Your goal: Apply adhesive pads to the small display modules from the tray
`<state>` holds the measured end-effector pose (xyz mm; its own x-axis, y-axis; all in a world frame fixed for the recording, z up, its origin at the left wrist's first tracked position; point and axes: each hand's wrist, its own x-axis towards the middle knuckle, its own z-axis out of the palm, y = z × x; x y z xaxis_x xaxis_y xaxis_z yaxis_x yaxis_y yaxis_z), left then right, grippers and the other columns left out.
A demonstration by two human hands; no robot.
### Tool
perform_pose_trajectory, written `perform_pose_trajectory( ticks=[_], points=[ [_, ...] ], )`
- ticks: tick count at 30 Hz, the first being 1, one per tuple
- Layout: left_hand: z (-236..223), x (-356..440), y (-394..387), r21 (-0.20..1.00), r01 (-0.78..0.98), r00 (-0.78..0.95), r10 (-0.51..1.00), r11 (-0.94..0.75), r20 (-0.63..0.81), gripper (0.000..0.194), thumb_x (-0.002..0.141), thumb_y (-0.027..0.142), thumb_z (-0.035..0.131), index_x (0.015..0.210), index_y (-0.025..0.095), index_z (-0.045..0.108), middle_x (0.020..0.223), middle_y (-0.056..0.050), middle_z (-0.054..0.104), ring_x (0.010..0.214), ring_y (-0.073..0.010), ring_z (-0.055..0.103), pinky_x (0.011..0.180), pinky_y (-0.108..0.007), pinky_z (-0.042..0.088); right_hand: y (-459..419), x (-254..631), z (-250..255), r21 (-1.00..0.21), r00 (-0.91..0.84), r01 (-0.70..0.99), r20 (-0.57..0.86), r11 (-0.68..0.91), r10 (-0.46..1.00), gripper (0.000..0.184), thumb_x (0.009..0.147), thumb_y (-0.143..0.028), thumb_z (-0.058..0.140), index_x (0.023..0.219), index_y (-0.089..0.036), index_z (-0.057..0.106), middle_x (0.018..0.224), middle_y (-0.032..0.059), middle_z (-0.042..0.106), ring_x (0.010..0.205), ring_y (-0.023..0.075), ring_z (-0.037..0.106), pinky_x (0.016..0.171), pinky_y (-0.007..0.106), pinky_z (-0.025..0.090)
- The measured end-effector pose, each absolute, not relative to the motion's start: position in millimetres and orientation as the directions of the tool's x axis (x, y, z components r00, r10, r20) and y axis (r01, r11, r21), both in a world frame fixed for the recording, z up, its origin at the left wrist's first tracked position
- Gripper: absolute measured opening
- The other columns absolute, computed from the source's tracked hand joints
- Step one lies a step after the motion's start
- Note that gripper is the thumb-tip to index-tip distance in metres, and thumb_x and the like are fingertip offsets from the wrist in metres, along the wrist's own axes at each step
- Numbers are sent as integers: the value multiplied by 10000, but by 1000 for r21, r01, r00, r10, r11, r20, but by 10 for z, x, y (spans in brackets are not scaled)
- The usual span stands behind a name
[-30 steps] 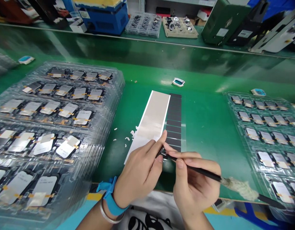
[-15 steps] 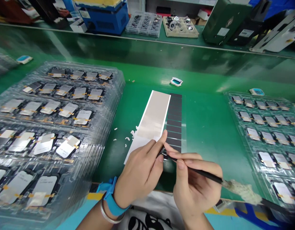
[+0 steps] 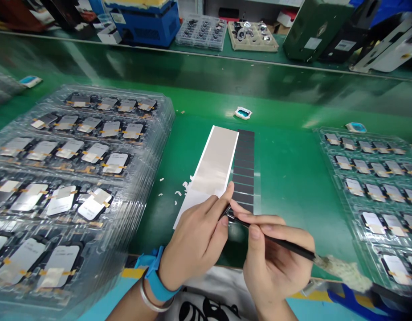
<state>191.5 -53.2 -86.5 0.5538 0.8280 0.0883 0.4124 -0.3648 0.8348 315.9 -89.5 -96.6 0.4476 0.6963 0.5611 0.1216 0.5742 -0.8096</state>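
Observation:
My left hand (image 3: pixel 199 236) is closed, pinching a small dark flat piece (image 3: pixel 225 211) between thumb and fingers. Most of that piece is hidden. In my right hand (image 3: pixel 279 254) is a slim black tool (image 3: pixel 289 244), pen-like, with ragged pale wrapping toward its rear end. Its tip meets the dark piece at my left fingers. Beneath and beyond my left hand lies a long sheet with a beige face and white edges (image 3: pixel 215 156). Beside it runs a clear strip carrying a row of dark grey rectangles (image 3: pixel 244 156), partly covered by my fingers.
Stacked clear trays (image 3: pixel 152 133) of small screen modules stand at left; another such tray (image 3: pixel 346 200) is at right. White scraps (image 3: pixel 185 185) lie by the sheet. A small white-rimmed blue part (image 3: pixel 243 113) sits behind. A shelf (image 3: pixel 206 60) with boxes crosses the back.
My right hand and the black tool have shifted slightly right and down at the rear, the tip staying at my left fingers. My left hand has barely moved.

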Motion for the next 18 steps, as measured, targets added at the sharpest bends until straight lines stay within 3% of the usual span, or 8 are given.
perform_pose_trajectory(
  ticks=[18],
  points=[
    [-879, 1911, -532, 850, 383, 563, 821, -362, 97, 569, 1005, 217, 332, 1573, 191, 299, 1012, -86, 626, 836, -246, 607, 744, -419, 527, -906, 3176, -980, -815, 428, 119, 558, 567, 711, 335, 824, 112, 548, 1023, -152, 604, 903, 48, 725, 933, 243, 764, 846, 478, 683]
  ],
)
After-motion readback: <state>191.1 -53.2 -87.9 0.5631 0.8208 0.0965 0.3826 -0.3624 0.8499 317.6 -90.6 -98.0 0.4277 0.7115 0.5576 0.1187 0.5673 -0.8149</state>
